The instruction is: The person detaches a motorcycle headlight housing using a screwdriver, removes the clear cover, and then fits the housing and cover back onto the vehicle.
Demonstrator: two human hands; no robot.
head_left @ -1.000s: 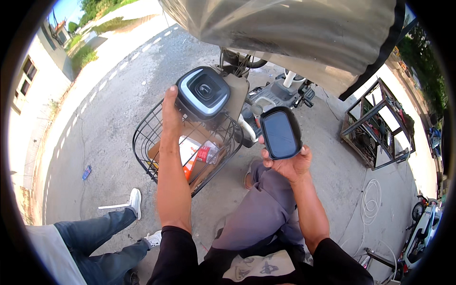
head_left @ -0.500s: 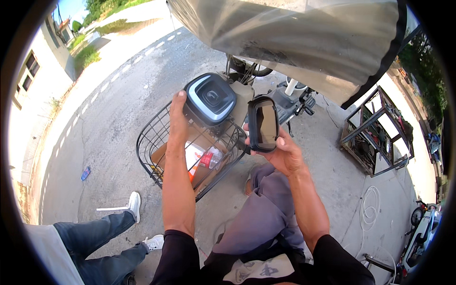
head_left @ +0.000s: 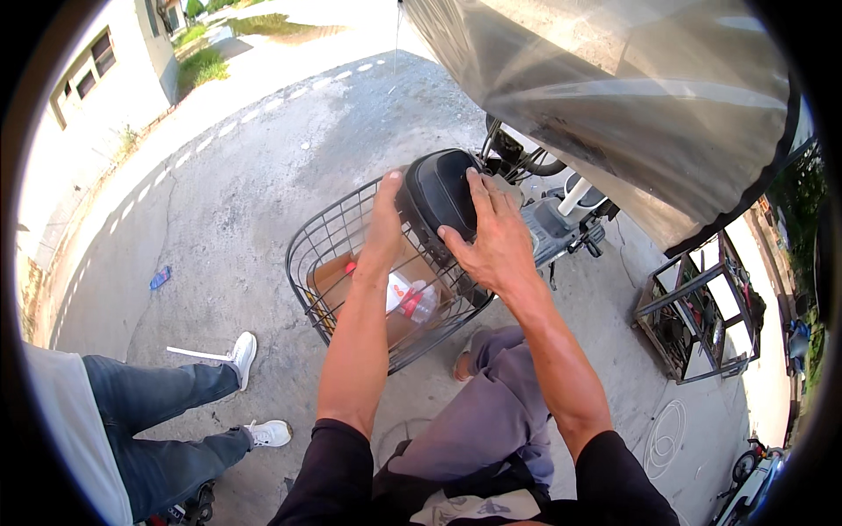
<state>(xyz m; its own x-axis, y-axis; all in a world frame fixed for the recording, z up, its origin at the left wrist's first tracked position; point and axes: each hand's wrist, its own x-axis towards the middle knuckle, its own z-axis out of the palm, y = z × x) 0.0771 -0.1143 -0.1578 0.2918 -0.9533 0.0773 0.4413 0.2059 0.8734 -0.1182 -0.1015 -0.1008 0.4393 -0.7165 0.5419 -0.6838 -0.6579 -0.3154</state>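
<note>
My left hand [head_left: 384, 210] grips the left side of the headlamp housing [head_left: 407, 203] above a wire basket [head_left: 326, 219]. My right hand [head_left: 493, 237] is on a black rounded cover [head_left: 438, 191] lying over the lamp's face, fingers across its right part and thumb at its lower edge. The lamp's silver ring is hidden. Below my hands the basket holds a cardboard box [head_left: 333, 268], a white and red package [head_left: 396, 293] and a clear plastic item [head_left: 423, 301].
A grey rain canopy [head_left: 614, 105] overhangs the electric bike [head_left: 553, 228]. A metal-framed rack [head_left: 697, 307] and coiled white hose [head_left: 664, 438] are at the right. A person in jeans [head_left: 145, 394] stands at the lower left. A white building [head_left: 105, 79] is at upper left.
My right hand has moved up and left, bringing the dark piece it held beside the lamp onto the lamp's face. The view has shifted, with the bike further right.
</note>
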